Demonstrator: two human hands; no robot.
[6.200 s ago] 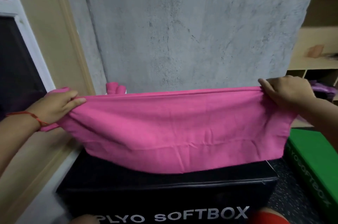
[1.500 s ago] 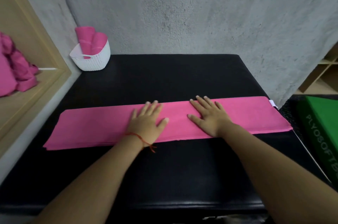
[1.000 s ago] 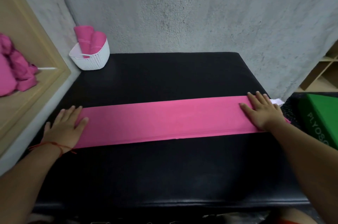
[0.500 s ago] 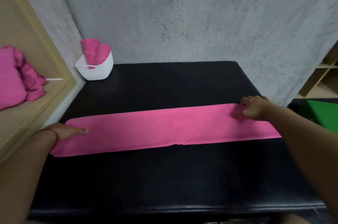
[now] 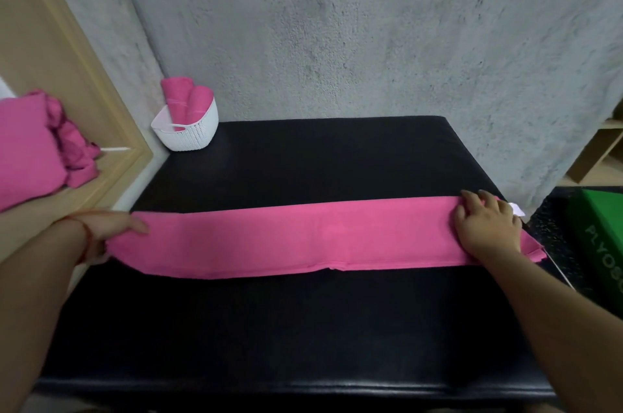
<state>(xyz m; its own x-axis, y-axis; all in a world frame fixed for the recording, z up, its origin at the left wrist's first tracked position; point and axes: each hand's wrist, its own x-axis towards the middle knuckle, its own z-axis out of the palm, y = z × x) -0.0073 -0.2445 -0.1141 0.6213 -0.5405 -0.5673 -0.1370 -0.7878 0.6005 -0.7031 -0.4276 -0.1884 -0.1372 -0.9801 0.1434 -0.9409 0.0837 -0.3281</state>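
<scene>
The left hand point(image 5: 107, 231) grips the pink towel point(image 5: 303, 240) at the left edge of the black box point(image 5: 303, 328) while the right hand point(image 5: 488, 227) presses open-fingered on its right end, probably to keep it stretched flat.

We took this for a gym's back corner. A green padded box point(image 5: 603, 244) lettered "PLYOSO" stood on speckled black rubber flooring point(image 5: 553, 237), beside a big black padded vinyl box point(image 5: 320, 328) set against a bare grey concrete wall point(image 5: 371, 41). Towel upkeep showed too: a long folded pink towel point(image 5: 303, 237) lay across the black box, rolled pink towels point(image 5: 183, 99) stood in a white woven plastic basket point(image 5: 192, 137), and pale wooden shelves point(image 5: 603, 149) stood at the right.
</scene>
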